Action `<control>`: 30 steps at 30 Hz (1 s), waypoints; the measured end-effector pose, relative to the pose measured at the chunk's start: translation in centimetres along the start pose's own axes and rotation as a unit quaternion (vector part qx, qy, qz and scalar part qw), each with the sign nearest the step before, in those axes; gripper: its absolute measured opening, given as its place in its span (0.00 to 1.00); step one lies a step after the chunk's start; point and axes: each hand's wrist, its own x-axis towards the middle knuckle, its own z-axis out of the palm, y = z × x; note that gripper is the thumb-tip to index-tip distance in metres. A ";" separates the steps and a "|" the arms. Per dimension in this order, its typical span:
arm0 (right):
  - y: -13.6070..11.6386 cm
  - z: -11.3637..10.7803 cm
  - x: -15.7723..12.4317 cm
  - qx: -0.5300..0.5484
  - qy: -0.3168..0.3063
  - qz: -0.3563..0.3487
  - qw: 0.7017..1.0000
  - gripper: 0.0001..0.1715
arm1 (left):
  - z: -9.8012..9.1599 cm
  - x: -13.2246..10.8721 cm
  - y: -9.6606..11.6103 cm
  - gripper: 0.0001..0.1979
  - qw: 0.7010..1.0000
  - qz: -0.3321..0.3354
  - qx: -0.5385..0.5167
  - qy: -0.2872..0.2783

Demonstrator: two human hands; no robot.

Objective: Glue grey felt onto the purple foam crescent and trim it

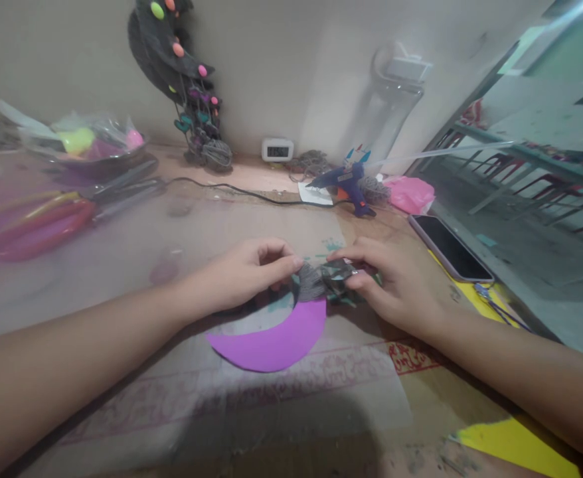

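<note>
A purple crescent (276, 338) lies on the table, its upper right part wrapped in grey yarn (310, 283). My left hand (266, 265) pinches the wrapped end of the crescent between thumb and fingers. Just right of the wrapping, my right hand (376, 275) has thumb and fingers closed round a dark bundle of yarn (338, 273). The two hands are close together, and the bundle touches the wrapped part. The far tip of the crescent is hidden by my left hand and the yarn.
Red-handled scissors (47, 226) and a bowl of coloured pieces (92, 143) are at left. Behind stand a decorated dark crescent (166, 53), a small clock (277, 150), a blue glue gun (344, 182) and a clear bottle (386, 119). A phone (451, 249) lies at the right edge.
</note>
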 end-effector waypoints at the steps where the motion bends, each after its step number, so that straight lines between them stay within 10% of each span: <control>1: 0.0 0.1 0.0 0.027 0.003 0.026 0.999 0.19 | 0.0 0.0 0.0 0.16 1.000 0.006 -0.003 0.001; 8: -0.7 1.0 0.4 0.142 -0.077 0.176 0.971 0.05 | 0.0 0.1 -0.2 0.16 1.000 0.028 -0.009 0.010; 30: -1.0 1.3 0.5 0.181 -0.066 0.176 0.965 0.05 | 0.5 -0.3 0.3 0.20 0.967 0.091 0.238 -0.007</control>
